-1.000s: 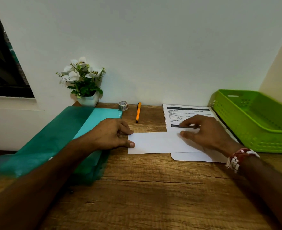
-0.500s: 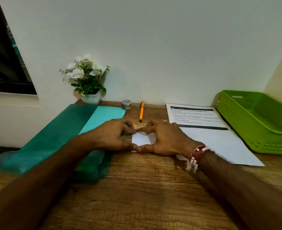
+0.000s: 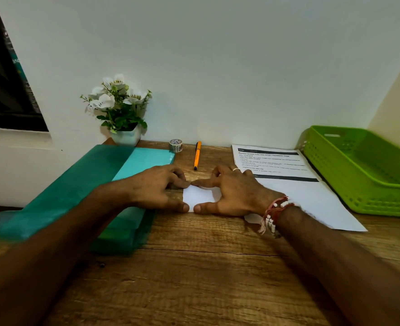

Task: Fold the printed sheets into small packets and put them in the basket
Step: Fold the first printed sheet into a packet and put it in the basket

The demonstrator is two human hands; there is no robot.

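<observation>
Packet [image 3: 200, 196] half-made, flat on desk [image 3: 194, 278] beside printed sheets [image 3: 300, 194], well apart from basket [image 3: 370, 198]. Head view: our left hand [image 3: 156, 189] and right hand [image 3: 234, 196] both spread thumb-and-forefinger, tips pressing its edges, nothing gripped. Creasing step, we reckon. Next: maybe another fold, then carry right into basket.

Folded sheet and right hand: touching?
Touching. The head view shows the right hand spread over the folded sheet, with thumb and forefinger pressed on the sheet's near and far edges.
</observation>
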